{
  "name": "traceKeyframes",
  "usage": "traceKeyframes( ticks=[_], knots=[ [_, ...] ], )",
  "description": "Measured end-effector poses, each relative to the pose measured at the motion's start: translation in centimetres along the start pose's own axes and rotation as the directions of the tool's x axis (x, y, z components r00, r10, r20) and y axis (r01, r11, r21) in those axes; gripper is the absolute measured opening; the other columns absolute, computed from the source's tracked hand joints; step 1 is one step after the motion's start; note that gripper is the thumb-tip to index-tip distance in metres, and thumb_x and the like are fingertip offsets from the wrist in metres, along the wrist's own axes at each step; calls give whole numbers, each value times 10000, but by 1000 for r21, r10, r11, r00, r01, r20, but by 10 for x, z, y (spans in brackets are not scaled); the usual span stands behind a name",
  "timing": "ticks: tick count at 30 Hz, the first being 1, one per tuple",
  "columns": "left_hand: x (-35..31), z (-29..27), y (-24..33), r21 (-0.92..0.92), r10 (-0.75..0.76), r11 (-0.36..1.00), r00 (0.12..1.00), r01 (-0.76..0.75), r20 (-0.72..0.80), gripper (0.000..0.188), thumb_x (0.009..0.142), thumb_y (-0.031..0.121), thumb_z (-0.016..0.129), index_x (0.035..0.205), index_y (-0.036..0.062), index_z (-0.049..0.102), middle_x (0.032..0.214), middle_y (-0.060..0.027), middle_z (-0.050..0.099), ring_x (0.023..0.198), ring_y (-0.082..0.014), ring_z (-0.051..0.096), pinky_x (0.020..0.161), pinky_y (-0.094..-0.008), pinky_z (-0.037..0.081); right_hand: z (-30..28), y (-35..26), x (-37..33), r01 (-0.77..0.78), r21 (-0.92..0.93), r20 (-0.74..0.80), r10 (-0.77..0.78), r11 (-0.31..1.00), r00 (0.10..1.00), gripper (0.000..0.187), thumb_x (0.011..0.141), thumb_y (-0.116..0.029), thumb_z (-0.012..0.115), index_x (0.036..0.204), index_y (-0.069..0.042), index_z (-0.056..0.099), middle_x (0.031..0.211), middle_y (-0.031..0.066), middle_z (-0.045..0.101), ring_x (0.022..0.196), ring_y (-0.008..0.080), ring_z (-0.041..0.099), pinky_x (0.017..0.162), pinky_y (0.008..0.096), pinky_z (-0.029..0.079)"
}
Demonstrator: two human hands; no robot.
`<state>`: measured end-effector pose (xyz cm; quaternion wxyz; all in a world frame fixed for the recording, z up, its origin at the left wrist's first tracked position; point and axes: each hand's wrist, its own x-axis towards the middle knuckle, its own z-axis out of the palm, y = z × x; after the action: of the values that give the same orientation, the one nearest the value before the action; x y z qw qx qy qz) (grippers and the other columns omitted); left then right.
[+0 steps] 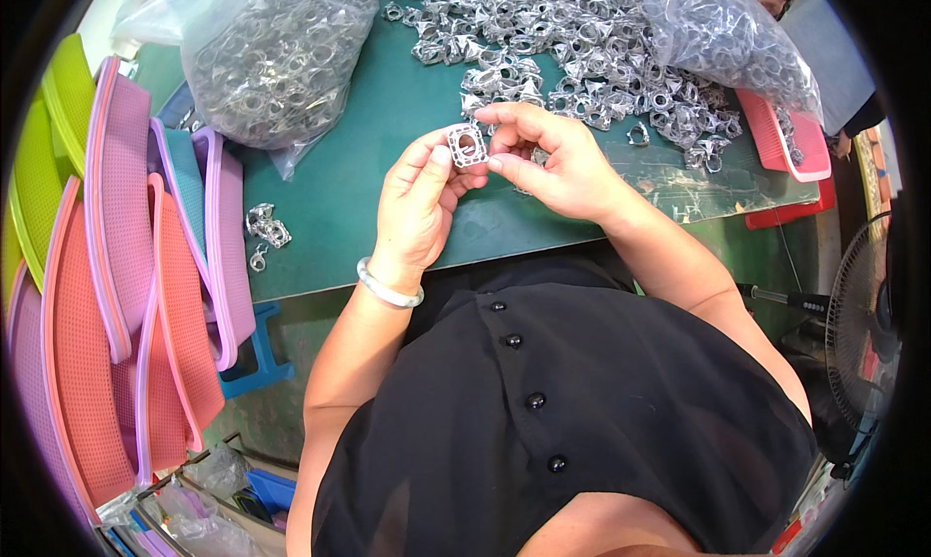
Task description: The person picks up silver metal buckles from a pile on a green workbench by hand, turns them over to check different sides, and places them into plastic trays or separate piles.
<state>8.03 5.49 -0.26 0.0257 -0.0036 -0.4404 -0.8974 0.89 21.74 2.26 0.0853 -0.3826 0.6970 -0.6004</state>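
Observation:
Between my two hands, above the near part of the green table (388,101), is a small silver metal ring casting (467,147) with a squarish openwork head. My left hand (419,193), with a pale bangle on its wrist, pinches the casting between thumb and fingers. From the other side my right hand (558,159) closes thumb and forefinger on its edge. A large heap of similar silver castings (582,33) spreads over the table beyond my hands. A few loose castings (267,225) lie near the table's left edge.
A clear plastic bag (276,63) full of castings stands at the back left, another bag (727,43) at the back right. Below that one sits a pink basket (810,155). Stacked coloured baskets (126,198) crowd the left. A fan (858,334) stands at the right.

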Motion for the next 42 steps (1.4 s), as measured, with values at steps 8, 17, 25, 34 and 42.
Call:
traceKeyframes(
  ticks=[8,17,25,34,42],
  knots=[
    [-1,0,0,4,19,1000,1000,-19,19,260,932,166,437,1120,0,506,976,-100,596,845,-177,577,768,-315,480,0,0,0,-4,1,18,4,1000,1000,320,785,-14,598,1101,-5,551,731,3,566,631,52,492,572,204,422],
    [-1,1,0,-11,38,999,998,-37,50,256,930,161,443,1113,-4,515,1000,-92,591,866,-167,571,770,-306,480,-1,2,0,50,20,25,-51,999,998,328,768,-14,611,1092,-30,563,715,8,570,615,57,496,556,207,415],
    [-1,4,2,-25,-11,1000,1000,12,21,253,925,164,458,1116,3,501,1005,-78,586,876,-155,569,768,-300,484,-2,0,0,65,23,60,-66,998,996,348,771,21,597,1113,-41,566,760,9,569,659,71,506,591,213,415],
    [-3,3,2,-34,-23,999,1000,24,9,234,930,163,446,1089,2,507,970,-88,594,823,-165,580,754,-302,487,-1,1,0,107,5,20,-107,994,994,325,757,2,621,1075,-28,563,725,26,585,633,74,528,559,215,424],
    [-4,2,3,2,-60,998,998,60,3,260,939,188,426,1090,-1,522,925,-84,599,779,-157,575,716,-291,485,-2,2,-2,66,19,47,-67,998,997,343,768,5,606,1106,-38,562,758,10,574,650,70,512,582,214,419]
  ],
)
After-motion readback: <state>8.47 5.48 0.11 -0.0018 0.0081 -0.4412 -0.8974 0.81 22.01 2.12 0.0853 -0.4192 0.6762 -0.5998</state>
